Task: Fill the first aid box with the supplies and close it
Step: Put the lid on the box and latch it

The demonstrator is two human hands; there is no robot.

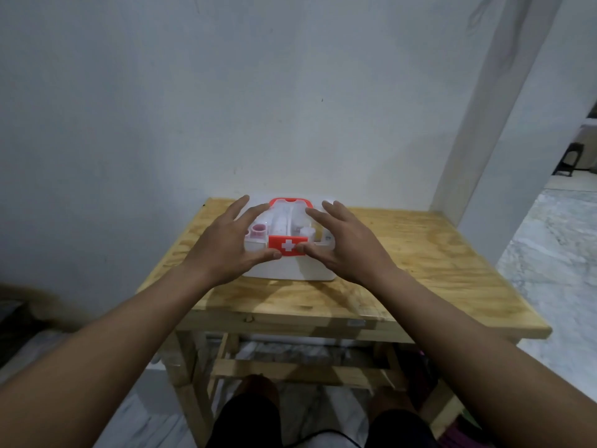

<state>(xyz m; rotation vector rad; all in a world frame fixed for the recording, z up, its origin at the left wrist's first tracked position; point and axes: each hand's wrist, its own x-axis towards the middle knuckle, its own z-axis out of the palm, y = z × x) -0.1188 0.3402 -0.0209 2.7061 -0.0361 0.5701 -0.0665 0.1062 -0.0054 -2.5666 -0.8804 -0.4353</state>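
Two hands lie on the first aid box (290,270), which sits on the wooden table (420,253) close to the wall (193,108). The left hand (226,244) covers the left side of the clear lid (292,218), and its fingers (255,211) are straight and spread apart, pointing toward the wall. The right hand (349,247) mirrors it on the right side, its fingers (315,216) also straight and fanned out. Neither hand grips anything.

Between the two thumbs is the red latch (288,245) with a white cross, and each thumb tip touches one of its lower corners. Just beyond the fingertips is the red handle (289,200) at the far edge of the box. Under the lid, between the two sets of fingers, are a white bottle (277,221) and, beside the left fingers, small pink-topped containers (258,231). Whether the latch is fastened cannot be told.
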